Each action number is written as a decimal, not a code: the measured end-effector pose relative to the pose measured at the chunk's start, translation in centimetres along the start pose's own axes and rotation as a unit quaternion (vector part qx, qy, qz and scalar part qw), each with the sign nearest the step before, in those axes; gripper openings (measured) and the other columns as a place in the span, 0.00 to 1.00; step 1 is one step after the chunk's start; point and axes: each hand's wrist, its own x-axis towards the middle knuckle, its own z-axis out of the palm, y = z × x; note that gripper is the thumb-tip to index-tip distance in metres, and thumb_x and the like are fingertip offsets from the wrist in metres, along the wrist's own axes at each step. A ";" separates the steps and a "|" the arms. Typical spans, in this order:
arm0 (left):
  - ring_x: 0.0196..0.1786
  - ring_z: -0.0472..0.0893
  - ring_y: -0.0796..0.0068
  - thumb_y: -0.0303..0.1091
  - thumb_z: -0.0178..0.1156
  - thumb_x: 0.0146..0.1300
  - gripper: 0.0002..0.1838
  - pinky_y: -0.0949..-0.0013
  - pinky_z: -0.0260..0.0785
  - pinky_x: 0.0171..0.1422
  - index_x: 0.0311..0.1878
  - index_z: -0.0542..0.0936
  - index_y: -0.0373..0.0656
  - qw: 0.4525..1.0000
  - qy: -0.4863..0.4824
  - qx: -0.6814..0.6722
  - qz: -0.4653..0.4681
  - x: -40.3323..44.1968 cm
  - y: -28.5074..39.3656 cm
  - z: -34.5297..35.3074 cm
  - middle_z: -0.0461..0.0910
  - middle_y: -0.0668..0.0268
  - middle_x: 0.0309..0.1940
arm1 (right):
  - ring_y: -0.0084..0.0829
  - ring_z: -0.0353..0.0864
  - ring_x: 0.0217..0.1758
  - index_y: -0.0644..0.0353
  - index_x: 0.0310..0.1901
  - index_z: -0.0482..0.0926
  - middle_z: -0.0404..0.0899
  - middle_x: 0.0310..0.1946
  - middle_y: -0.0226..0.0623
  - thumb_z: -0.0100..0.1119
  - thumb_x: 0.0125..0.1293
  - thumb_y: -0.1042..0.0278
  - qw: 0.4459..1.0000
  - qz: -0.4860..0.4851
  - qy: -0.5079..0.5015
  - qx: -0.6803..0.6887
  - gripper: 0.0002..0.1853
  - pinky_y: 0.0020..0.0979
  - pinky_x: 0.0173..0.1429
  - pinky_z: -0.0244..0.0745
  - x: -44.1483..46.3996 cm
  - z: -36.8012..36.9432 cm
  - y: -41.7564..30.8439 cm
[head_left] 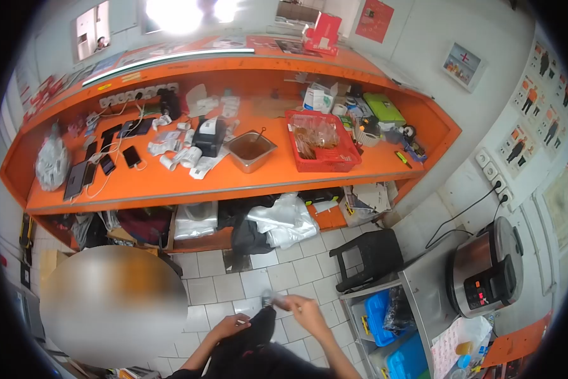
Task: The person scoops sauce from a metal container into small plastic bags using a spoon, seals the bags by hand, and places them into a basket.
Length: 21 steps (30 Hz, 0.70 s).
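My left hand (229,326) is low in the middle of the view, in front of my dark clothing. Its fingers are curled, with a small pale thing at the fingertips too small to name. To its right, my right hand (302,312) is closed, and a blurred greyish thing sticks out past the fingers over the tiled floor. Both hands are well away from the orange counter (265,179). On that counter stand a metal pan (251,160) of brown food with a spoon in it, and a red basket (327,165) with bagged brown food.
A black stool (367,258) stands right of the hands, beside a metal stand with a rice cooker (483,271). Phones, cables, a receipt printer (209,136) and paper rolls lie on the counter. Plastic bags (285,221) fill its lower shelf. A blurred person is at left.
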 end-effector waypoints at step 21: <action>0.42 0.80 0.57 0.36 0.53 0.63 0.13 0.61 0.72 0.48 0.46 0.77 0.41 0.966 0.255 0.008 -0.031 24.8 14.5 -9.6 0.80 0.55 0.41 | 0.27 0.82 0.34 0.66 0.35 0.74 0.79 0.26 0.37 0.50 0.58 0.82 0.984 -0.014 0.077 0.158 0.05 0.29 0.35 0.76 57.2 -27.6 24.9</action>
